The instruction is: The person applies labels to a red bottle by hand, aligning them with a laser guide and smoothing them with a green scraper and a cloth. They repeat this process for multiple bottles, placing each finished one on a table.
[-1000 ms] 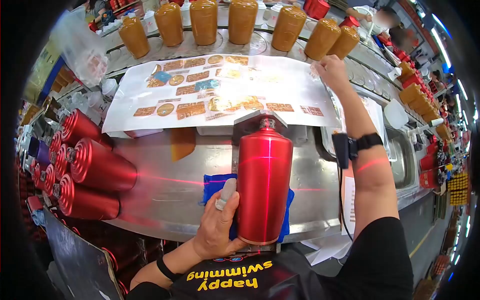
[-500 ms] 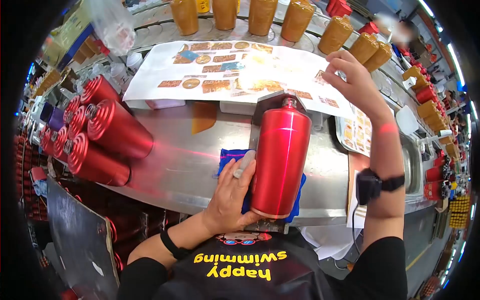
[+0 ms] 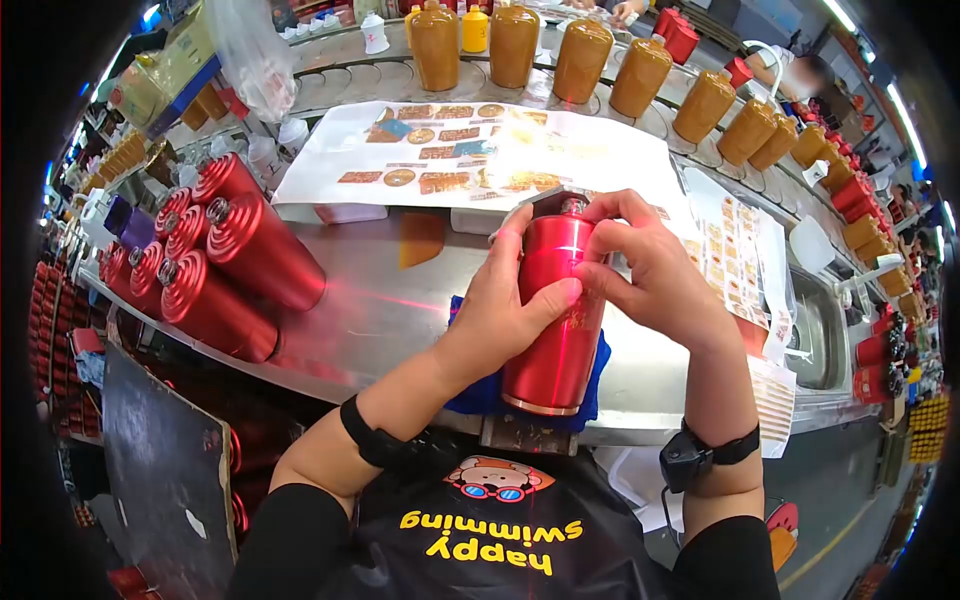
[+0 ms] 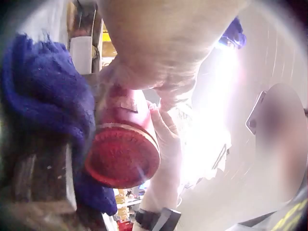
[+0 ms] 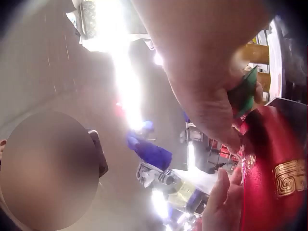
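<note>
A red metallic bottle [image 3: 550,355] lies tilted on a blue cloth [image 3: 592,385], its neck toward a dark stand at the far end. My left hand [image 3: 505,310] holds its left side, thumb across the front. On the right, my right hand [image 3: 650,270] has curled fingers, with thumb and index fingertip pinching a small clear decal film [image 5: 249,163] against the bottle. Gold marks [image 3: 577,320] show just below the thumbs. A square gold emblem [image 5: 288,179] also shows on the bottle. Beside the right fingers is a green flat piece [image 5: 244,94].
A white sheet of gold decals [image 3: 400,150] lies beyond the bottle, with another decal sheet [image 3: 735,235] at right. Several red bottles [image 3: 265,255] lie stacked left. Brown bottles [image 3: 585,60] line the conveyor behind; a sink [image 3: 820,330] is at right.
My right hand has come down from the decal sheet to the bottle, bringing a small decal. My left hand has slid up the bottle toward its neck, thumb now over the front.
</note>
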A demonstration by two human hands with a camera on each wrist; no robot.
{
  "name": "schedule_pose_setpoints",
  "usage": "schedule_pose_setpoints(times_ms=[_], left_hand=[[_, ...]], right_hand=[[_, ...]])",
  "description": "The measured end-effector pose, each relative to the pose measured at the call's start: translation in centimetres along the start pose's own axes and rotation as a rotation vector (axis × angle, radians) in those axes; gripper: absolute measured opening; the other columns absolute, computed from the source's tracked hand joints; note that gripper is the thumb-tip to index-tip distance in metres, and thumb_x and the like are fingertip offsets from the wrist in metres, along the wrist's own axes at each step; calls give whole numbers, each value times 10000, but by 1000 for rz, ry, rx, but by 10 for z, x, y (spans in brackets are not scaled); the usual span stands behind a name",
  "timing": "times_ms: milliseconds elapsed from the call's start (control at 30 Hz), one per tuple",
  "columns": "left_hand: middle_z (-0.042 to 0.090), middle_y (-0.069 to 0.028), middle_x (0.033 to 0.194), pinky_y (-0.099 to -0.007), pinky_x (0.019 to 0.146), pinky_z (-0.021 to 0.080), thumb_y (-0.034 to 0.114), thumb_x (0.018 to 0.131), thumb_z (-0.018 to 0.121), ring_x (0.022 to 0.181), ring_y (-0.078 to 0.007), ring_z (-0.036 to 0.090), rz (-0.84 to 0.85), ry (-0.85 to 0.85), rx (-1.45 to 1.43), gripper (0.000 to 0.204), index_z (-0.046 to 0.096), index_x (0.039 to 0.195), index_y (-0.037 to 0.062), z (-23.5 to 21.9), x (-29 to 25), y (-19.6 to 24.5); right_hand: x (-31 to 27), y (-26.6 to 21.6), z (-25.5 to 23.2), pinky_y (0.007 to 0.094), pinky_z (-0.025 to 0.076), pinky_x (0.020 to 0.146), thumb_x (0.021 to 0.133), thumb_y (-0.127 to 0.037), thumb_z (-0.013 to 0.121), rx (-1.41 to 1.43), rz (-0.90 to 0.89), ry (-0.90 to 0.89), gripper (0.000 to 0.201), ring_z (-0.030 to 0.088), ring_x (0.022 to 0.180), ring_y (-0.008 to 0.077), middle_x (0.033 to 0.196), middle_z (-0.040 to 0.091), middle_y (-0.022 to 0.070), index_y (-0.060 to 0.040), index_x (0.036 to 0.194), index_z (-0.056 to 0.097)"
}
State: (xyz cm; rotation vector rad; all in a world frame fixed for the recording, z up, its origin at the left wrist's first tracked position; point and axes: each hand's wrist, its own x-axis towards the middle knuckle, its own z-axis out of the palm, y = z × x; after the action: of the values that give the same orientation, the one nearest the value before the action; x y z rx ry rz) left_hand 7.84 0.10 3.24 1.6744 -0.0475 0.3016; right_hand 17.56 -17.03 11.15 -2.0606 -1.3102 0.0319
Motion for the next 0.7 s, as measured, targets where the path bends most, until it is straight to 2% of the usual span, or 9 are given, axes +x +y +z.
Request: schedule_pose_setpoints(times_ms=[100, 133, 233, 267, 367, 400, 500, 600, 700], left_hand=[[421, -314, 1413, -405, 1092, 373, 308, 893, 693, 1310, -359, 471, 20, 24, -7, 848, 227, 1468, -105, 4, 6, -10], [418, -315, 1415, -402, 1093, 373, 304, 897, 690, 1311, -358, 471, 9, 24, -23, 843, 225, 1468, -107, 4, 6, -10], [431, -312, 1405, -396, 1084, 382, 296, 907, 680, 1300, -353, 483, -10, 34, -97, 819, 235, 1462, -110, 5, 7, -7], [440, -310, 1398, -394, 1080, 386, 298, 908, 679, 1294, -350, 488, -9, 36, -97, 814, 241, 1460, -110, 5, 8, -6], [468, -299, 1377, -394, 1069, 397, 307, 909, 681, 1273, -341, 506, 26, 55, -30, 798, 266, 1451, -107, 5, 12, -9], [477, -294, 1370, -394, 1065, 400, 311, 909, 681, 1266, -338, 512, 43, 62, 4, 793, 275, 1447, -105, 5, 14, -11], [466, -173, 1361, -335, 1085, 363, 245, 939, 657, 1260, -200, 464, 11, 15, 28, 740, 253, 1483, -54, 4, 17, -8], [474, -165, 1351, -326, 1077, 363, 255, 941, 656, 1251, -197, 463, -81, -11, -79, 709, 290, 1464, -53, -1, 20, -2], [486, -158, 1336, -317, 1066, 368, 274, 946, 653, 1240, -188, 464, -29, 25, -44, 682, 321, 1445, -52, 2, 20, -6]], right_hand=[[-3, 4, 5, 381, 473, 883, 825, -98, 743, 74, 44, 47, 154, 559, 1058, 291, 1152, 556, 131, -29, 849, 608], [-5, 2, 7, 356, 466, 886, 855, -108, 718, 153, 113, 94, 145, 553, 1065, 278, 1152, 557, 139, -20, 865, 603], [-14, 12, 19, 345, 451, 900, 887, -124, 691, 115, 130, 345, 143, 551, 1075, 275, 1147, 554, 146, -14, 884, 599], [-19, 10, 19, 343, 436, 922, 905, -150, 679, 103, 158, 368, 157, 549, 1073, 271, 1146, 553, 147, -18, 885, 596], [-31, 6, 30, 292, 503, 669, 874, -169, 722, 157, 186, 411, 178, 589, 948, 219, 1124, 545, 145, -34, 889, 607], [-33, 8, 34, 266, 492, 618, 860, -174, 739, 140, 182, 409, 179, 581, 941, 195, 1125, 544, 137, -56, 871, 604], [-33, 12, 46, 249, 476, 596, 849, -179, 751, 203, 218, 456, 193, 582, 924, 191, 1127, 543, 143, -59, 860, 600], [-32, 22, 52, 289, 471, 745, 846, -203, 754, 276, 255, 484, 213, 568, 1010, 224, 1158, 542, 149, -56, 851, 600], [-32, 23, 56, 313, 457, 827, 841, -214, 760, 357, 293, 499, 224, 554, 1061, 246, 1165, 546, 153, -55, 850, 603]])
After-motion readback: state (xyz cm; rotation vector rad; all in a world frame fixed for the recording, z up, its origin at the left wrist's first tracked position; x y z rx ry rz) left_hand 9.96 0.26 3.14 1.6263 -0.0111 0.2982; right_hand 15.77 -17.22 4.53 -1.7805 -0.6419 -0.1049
